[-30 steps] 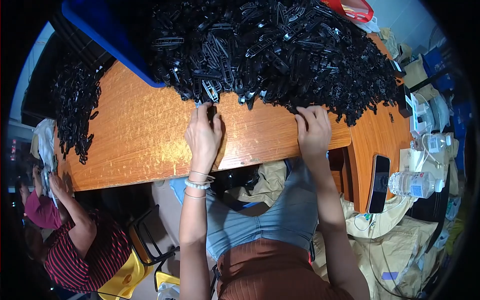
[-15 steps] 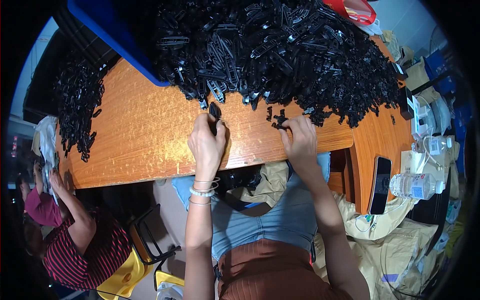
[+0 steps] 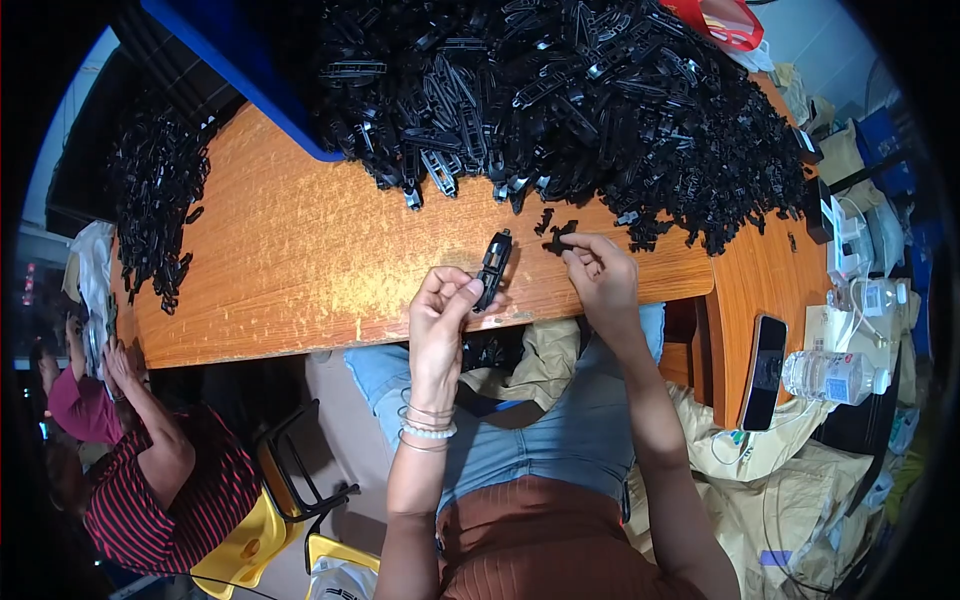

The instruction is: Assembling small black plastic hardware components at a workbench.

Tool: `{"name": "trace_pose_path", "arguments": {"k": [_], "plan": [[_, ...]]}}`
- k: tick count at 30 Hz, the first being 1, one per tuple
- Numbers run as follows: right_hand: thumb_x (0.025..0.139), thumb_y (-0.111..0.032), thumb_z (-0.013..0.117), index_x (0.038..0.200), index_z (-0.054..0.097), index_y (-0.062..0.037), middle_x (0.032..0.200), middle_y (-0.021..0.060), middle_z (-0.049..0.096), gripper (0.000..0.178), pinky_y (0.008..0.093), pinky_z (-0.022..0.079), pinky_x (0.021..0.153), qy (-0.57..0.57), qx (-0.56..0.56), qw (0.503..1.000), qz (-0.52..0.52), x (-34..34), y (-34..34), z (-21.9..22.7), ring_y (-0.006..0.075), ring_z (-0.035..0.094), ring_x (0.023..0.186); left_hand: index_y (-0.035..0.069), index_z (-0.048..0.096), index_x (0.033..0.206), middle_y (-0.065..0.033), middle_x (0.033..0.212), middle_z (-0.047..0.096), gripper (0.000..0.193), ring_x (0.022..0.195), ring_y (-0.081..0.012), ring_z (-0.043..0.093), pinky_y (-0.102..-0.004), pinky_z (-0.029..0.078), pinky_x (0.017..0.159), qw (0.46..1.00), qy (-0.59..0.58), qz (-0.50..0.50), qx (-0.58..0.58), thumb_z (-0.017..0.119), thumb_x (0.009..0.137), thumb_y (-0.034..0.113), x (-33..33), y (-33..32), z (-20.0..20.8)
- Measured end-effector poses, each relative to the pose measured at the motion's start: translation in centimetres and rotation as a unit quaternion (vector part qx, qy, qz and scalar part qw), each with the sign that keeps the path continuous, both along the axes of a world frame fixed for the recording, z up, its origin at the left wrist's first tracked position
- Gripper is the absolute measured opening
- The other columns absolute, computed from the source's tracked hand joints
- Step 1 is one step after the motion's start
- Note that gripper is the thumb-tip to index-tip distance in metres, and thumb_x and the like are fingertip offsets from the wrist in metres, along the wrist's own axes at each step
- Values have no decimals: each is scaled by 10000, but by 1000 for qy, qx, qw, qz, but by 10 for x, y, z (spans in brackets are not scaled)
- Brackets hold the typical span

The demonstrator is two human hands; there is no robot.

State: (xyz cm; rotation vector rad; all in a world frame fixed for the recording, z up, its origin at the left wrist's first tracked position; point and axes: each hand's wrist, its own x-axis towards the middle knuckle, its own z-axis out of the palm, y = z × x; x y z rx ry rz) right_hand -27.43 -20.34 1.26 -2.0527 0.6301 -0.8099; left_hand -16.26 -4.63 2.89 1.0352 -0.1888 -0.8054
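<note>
The long clip (image 3: 493,268) sits just left of the frame's centre, over the near edge of the table (image 3: 300,270), and I have it pinched at its lower end between thumb and fingertips of my left hand (image 3: 440,320). Its long axis runs nearly upright in the picture, leaning a little to the right, so its free end points up toward the heap (image 3: 560,100) of black plastic parts that fills the upper middle and right of the frame. My right hand (image 3: 598,275) is just to the right of it, at about the same height, fingers closed on a small piece (image 3: 562,236), also black, held at the fingertips and jutting to the upper left; I can't make out its exact shape. So the small piece lies to the right of the clip and slightly above its middle, near it but apart, and my right hand is the one nearer the clip's free upper end, while my left already has the lower end. A few loose bits lie on the wood between my right fingertips and the heap's near edge. Farther out, a second, thinner heap (image 3: 150,210) runs down the left end of the table, a blue bin (image 3: 240,80) sits at the upper left, and a phone (image 3: 765,370) and a bottle (image 3: 835,375) lie at the right. Another person in a striped top (image 3: 170,500) sits at the lower left.
</note>
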Motion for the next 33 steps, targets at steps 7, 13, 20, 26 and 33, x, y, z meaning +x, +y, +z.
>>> {"name": "trace_pose_path", "arguments": {"k": [7,13,20,26,33], "plan": [[862,29,557,1006,614,75,840,106,639,162,198,486,603,-141,156,975,-76,10,2,-14,101,596,684,23,531,978,-36,805,598,178,684,-85,577,-216,496,618,999,-29,2,26,606,827,-35,-4,4,-11],[859,-17,580,914,626,66,814,92,632,110,211,478,596,-200,320,922,-89,12,4,0,106,596,684,18,340,1258,-75,871,615,583,773,-126,605,-243,520,661,1000,-1,14,-2,631,767,-100,-7,-5,-4],[857,-29,588,894,622,42,832,51,617,88,217,444,680,-126,385,913,50,2,49,31,82,556,728,40,325,1244,-132,936,636,687,829,-184,641,-301,545,749,994,-24,-92,-60,662,686,-175,-13,-10,7],[883,-29,555,913,606,51,920,87,634,100,234,457,760,-141,338,926,90,-10,51,28,106,584,835,49,359,1005,-101,833,647,440,744,-132,644,-218,526,650,991,-79,-112,-2,658,740,-138,-5,1,14],[902,-48,542,942,582,47,928,104,626,111,268,459,804,-182,317,928,78,-14,56,28,140,592,860,21,396,1052,-87,808,650,391,688,-96,631,-196,510,593,986,-153,-67,-10,636,774,-115,-15,9,14]]}}
